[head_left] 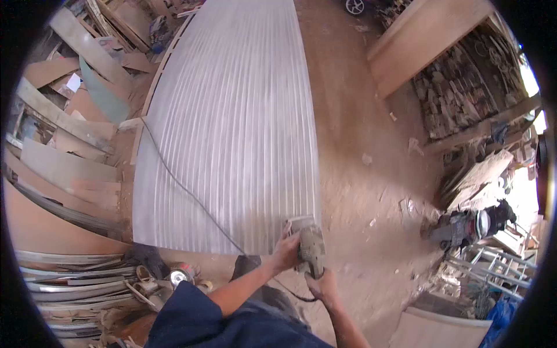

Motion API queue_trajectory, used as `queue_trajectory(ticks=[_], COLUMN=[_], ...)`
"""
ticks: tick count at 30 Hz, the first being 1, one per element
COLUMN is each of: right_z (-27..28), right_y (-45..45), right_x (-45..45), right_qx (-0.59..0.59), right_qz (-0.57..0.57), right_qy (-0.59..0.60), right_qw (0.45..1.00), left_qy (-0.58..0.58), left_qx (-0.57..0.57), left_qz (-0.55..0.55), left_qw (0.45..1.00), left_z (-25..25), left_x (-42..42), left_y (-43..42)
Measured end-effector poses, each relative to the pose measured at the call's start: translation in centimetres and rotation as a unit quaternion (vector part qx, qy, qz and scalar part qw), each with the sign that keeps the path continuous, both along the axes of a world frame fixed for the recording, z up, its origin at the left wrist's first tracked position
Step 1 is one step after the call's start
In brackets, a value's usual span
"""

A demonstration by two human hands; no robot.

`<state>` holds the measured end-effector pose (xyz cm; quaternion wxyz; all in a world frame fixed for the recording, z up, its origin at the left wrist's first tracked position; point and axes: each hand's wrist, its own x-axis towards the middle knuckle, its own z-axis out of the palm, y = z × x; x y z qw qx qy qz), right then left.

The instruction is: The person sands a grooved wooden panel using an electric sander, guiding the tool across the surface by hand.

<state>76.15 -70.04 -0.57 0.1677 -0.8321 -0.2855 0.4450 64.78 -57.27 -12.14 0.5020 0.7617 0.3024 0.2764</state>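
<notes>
A dusty power sander [313, 246] sits at the near right corner of a long, pale ribbed panel [232, 133]. My left hand [285, 253] is closed around the sander's left side, towards its front. Around the rear handle my right hand [322, 285] is wrapped, close to my body. The sander's flat base rests on or just over the panel's ribs; I cannot tell which. A grey cord [188, 191] lies slantwise across the panel, and a dark cable [299, 297] hangs below the tool.
Stacked curved strips [75, 284] and a tin can [181, 275] stand at the lower left. Board offcuts [69, 156] crowd the left side. On the right are a leaning wooden board [423, 43], a dark machine [473, 226] and a metal ladder-like frame [493, 264] on the dusty floor [365, 191].
</notes>
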Motion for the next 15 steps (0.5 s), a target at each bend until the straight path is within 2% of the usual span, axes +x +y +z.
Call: queue_trajectory(ticks=[1, 2, 5, 7, 9, 11, 13, 15], right_z=[0.6, 1.3, 1.5, 1.1, 0.5, -0.1, 0.0, -0.5], right_y=[1.2, 2.4, 8.4, 13.9, 19.9, 26.8, 33.9, 41.4], right_x=[0.6, 0.7, 1.9, 3.1, 4.7, 6.6, 7.6, 9.2], right_qx=[0.0, 0.011, 0.03, 0.087, 0.088, 0.071, 0.194, 0.08], right_qz=[0.007, 0.015, 0.029, 0.041, 0.069, 0.075, 0.073, 0.098], right_qy=[-0.004, -0.016, -0.013, -0.018, -0.048, -0.039, -0.017, -0.016], right_qw=[1.0, 1.0, 0.999, 0.995, 0.993, 0.994, 0.978, 0.992], left_qy=[0.062, 0.063, -0.007, -0.008, 0.009, 0.028, 0.015, 0.017], left_qx=[0.129, 0.159, 0.101, 0.091, 0.106, 0.208, 0.221, 0.208], left_qz=[0.019, 0.042, 0.082, 0.073, 0.09, 0.113, 0.14, 0.167], left_qw=[0.99, 0.984, 0.991, 0.993, 0.99, 0.971, 0.965, 0.964], left_z=[1.5, 1.5, 2.2, 2.4, -1.2, -2.8, -1.2, -0.3], left_x=[0.2, 0.7, 1.6, 2.1, 3.9, 5.6, 6.7, 7.5], left_y=[0.6, 1.4, 6.7, 12.4, 18.6, 25.3, 32.5, 39.5])
